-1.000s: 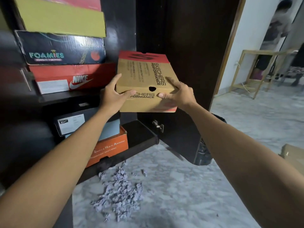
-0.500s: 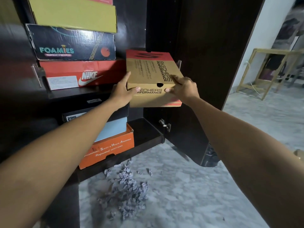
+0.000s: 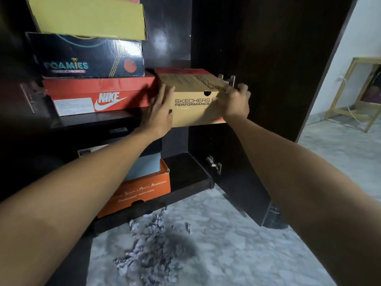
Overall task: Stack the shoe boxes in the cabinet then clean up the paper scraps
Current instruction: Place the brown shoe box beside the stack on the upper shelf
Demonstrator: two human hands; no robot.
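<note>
On the cabinet's upper shelf [image 3: 92,121], a red Nike box [image 3: 99,96] is seen at left under two stacked boxes. Just beside it, the tan Skechers box [image 3: 191,106], carried in the air a second ago, is now set on the shelf, so this stacking step seems nearly done. The left hand [image 3: 160,112] is spread flat against its left side; the right hand [image 3: 233,102] is curled round its right corner. Little room is left before the open door [image 3: 268,69]. Paper scraps [image 3: 150,250] are strewn on the floor [image 3: 257,254] below.
</note>
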